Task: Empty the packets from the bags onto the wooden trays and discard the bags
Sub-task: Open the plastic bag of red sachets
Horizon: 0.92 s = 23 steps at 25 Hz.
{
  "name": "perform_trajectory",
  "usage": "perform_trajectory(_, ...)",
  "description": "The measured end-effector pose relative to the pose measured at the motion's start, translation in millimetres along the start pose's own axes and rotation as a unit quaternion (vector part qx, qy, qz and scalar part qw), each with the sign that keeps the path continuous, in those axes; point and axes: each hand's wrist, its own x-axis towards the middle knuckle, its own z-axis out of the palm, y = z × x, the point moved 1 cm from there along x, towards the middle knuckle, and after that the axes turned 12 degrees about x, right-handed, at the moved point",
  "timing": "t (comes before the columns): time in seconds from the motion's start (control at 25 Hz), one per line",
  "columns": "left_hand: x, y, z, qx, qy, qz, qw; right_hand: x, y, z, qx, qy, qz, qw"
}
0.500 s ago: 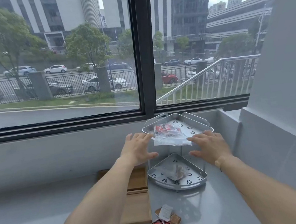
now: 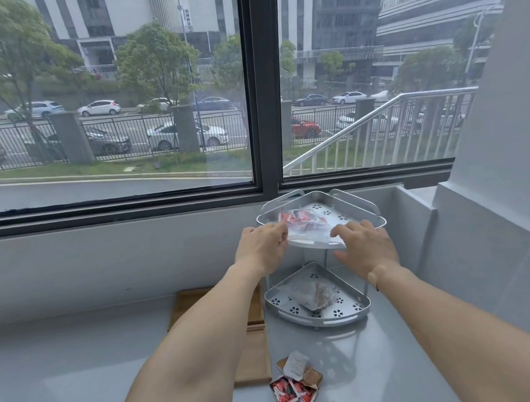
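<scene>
Bag [image 2: 309,232] on the rack's [image 2: 369,212] top shelf looks light, limp, slippery; left hand [image 2: 262,248] and right hand [image 2: 365,249] pinch its near corners; best grip there.

Both forearms are bare, without sleeves, and the right wrist [image 2: 377,276] wears a thin dark band.

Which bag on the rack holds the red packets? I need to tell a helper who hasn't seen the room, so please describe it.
Below the window, a two-tier metal corner rack stands on the grey counter. The clear bag of red packets lies on its top shelf, between both hands. The lower shelf's bag holds brownish contents instead.
</scene>
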Motion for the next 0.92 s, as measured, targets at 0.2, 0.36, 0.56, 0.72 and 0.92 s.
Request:
perform_trajectory(0.2, -1.1, -0.6, -15.0, -0.017, 0.003, -0.025, 1.000, -2.1, -7.7, -4.4, 0.029, 0.040, 0.030, 0.998)
perform_trajectory(0.36, -5.1, -3.2, -35.1, -0.048, 0.012, -0.071, 0.996, 0.2, -19.1, -20.7, 0.103, 0.092, 0.030, 0.990)
perform_trajectory(0.56, -8.0, -21.8, -60.6, -0.183, 0.011, -0.160, 0.970, 6.5, -45.9, -37.6, 0.177, 0.150, 0.020, 0.973)
perform_trajectory(0.72, -22.0, -43.8, -82.0, -0.216, 0.063, -0.184, 0.957, 7.6, -84.2, -47.9, 0.241, 0.195, -0.020, 0.951)
perform_trajectory(0.92, -51.2, -77.7, -98.3, -0.255, 0.066, -0.206, 0.943, 7.2, -125.4, -48.2, 0.289, 0.205, -0.072, 0.932)
